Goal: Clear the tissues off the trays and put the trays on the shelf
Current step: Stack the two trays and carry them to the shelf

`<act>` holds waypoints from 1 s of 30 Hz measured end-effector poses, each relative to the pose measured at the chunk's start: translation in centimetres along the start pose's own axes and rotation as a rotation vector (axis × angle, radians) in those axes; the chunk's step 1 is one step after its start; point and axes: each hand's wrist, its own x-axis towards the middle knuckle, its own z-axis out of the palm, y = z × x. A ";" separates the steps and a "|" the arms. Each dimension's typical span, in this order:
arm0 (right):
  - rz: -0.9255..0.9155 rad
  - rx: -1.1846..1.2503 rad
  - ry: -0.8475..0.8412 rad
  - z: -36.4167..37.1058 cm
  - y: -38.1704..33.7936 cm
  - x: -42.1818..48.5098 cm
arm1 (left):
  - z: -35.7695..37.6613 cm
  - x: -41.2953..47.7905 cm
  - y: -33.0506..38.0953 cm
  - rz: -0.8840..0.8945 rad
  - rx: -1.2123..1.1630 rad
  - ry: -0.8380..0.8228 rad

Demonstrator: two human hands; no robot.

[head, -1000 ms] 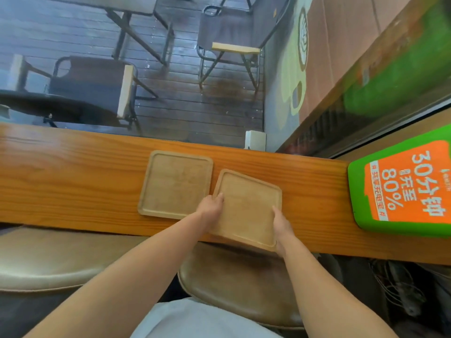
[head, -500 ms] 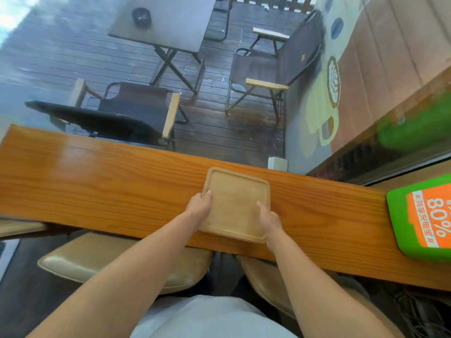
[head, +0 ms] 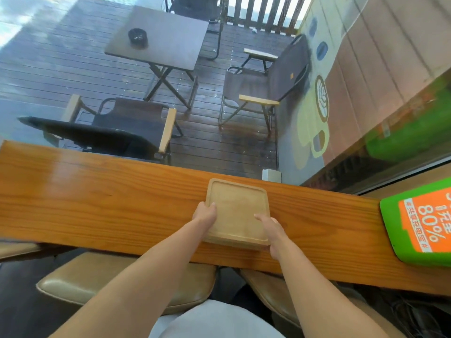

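Observation:
A stack of square wooden trays rests on the long wooden counter, near its front edge. The top tray is bare, with no tissue on it. My left hand grips the stack's left edge, thumb over the rim. On the right edge, near the front corner, my right hand holds the stack, fingers curled under. How many trays lie under the top one I cannot tell.
A green and orange power-bank station sits on the counter at the right. Tan padded stools stand under the counter in front of me. Behind the window glass are a dark table and folding chairs.
The right tray was moved left and set onto the other tray, so only one stack shows now. Both hands stayed on its edges, and my view tilted up.

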 end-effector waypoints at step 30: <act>0.114 0.044 -0.050 0.1 1.6 3.0 | 1.8 0.1 -0.9 0.075 0.592 0.192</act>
